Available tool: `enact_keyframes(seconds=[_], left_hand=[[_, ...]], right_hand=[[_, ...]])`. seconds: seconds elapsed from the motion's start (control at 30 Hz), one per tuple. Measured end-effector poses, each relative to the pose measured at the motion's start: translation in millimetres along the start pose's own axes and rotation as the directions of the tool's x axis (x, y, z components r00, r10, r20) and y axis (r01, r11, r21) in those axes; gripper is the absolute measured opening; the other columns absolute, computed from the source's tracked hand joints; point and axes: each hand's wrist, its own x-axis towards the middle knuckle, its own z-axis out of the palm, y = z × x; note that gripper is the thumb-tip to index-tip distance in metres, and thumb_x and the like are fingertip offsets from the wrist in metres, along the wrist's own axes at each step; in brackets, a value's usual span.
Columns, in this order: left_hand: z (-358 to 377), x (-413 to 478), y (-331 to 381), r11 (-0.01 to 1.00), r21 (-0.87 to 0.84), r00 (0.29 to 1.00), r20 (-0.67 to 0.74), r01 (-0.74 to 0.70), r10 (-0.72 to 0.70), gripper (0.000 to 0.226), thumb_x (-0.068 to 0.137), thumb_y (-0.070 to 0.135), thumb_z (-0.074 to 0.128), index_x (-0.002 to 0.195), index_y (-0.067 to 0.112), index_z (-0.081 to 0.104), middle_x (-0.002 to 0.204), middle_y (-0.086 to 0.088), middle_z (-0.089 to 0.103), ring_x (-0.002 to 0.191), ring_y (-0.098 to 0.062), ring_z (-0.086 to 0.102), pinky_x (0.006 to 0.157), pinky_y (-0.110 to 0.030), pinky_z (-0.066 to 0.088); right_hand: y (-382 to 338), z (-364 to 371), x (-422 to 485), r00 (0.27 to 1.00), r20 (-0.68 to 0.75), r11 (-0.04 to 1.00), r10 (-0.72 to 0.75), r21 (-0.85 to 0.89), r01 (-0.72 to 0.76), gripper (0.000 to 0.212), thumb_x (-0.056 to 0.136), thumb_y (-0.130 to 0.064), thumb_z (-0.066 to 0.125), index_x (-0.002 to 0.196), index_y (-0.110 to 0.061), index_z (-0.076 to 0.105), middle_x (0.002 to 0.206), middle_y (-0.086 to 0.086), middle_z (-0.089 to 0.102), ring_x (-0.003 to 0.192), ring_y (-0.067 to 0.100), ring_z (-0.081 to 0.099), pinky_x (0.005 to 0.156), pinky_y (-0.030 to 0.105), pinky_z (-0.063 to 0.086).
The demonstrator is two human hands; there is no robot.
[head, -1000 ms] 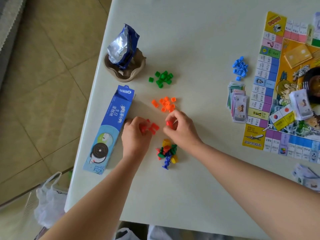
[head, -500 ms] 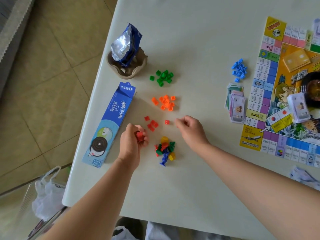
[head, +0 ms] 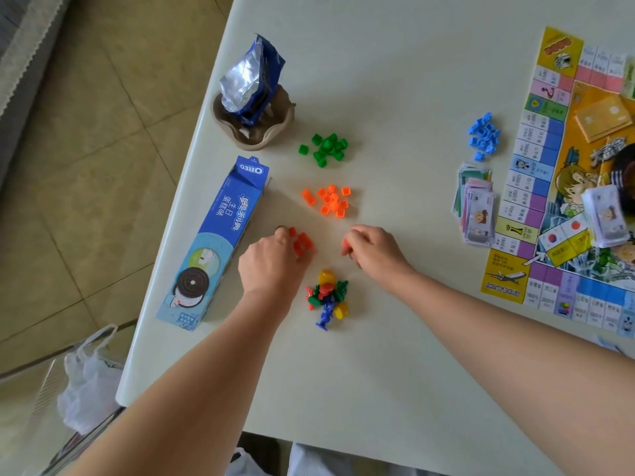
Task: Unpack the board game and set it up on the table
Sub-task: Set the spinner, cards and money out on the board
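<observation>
My left hand has its fingers curled over a small pile of red plastic houses, gripping them at the fingertips. My right hand pinches one red house just to the right of that pile. Between my wrists lies a heap of mixed coloured pawns. Orange houses and green houses sit in separate heaps farther out. Blue houses and a stack of banknotes lie beside the unfolded game board at the right.
A blue Oreo box lies along the table's left edge. Behind it an opened foil bag stands in a brown dish. More banknotes and yellow cards sit on the board. A plastic bag is on the floor.
My left hand moved forward from beside the pawns onto the red pile. My right hand shifted left and closed on the lone red house.
</observation>
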Motion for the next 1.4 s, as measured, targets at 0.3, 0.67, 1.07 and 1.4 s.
enact_keyframes(seconds=[0.3,0.67,1.07,1.4], left_hand=[[5,-2,-14,0.947,-0.32,0.998,0.061,0.007,0.013,0.025,0.092,0.03,0.044,0.078,0.011,0.048,0.065,0.001,0.051,0.062,-0.021,0.049,0.052,-0.029,0.034],[-8,-35,-24,0.036,-0.897,0.892,0.442,0.441,0.098,0.029,0.08,0.023,0.027,0.057,0.008,0.036,0.051,-0.005,0.028,0.048,-0.016,0.018,0.047,-0.024,0.013],[-8,-7,-13,0.197,-0.901,0.918,0.358,0.387,-0.169,0.026,0.093,0.006,0.041,0.077,0.013,0.06,0.062,0.001,0.051,0.047,-0.007,0.04,0.043,-0.015,0.032],[-9,24,10,0.993,-0.102,0.995,-0.076,0.053,-0.061,0.053,0.086,0.064,0.044,0.069,0.015,0.055,0.065,-0.004,0.056,0.067,-0.027,0.055,0.057,-0.029,0.038]], right_hand=[[-5,-3,-3,0.987,0.16,0.959,-0.013,0.281,-0.033,0.038,0.097,-0.023,0.046,0.063,-0.012,0.058,0.06,0.003,0.055,0.047,0.008,0.044,0.048,0.018,0.036],[-45,42,11,0.971,-0.043,0.692,-0.234,-0.709,0.135,0.059,0.093,-0.062,0.036,0.094,-0.01,0.065,0.098,0.011,0.065,0.093,0.031,0.061,0.065,0.031,0.036],[-24,18,7,0.958,0.174,0.954,-0.226,-0.156,0.254,0.034,0.09,-0.02,0.047,0.056,-0.02,0.05,0.059,0.002,0.054,0.053,0.015,0.048,0.052,0.032,0.04],[-11,-13,0,0.98,0.195,0.914,0.049,0.386,-0.122,0.04,0.096,-0.025,0.041,0.061,-0.009,0.054,0.058,0.008,0.055,0.044,0.014,0.04,0.039,0.017,0.025]])
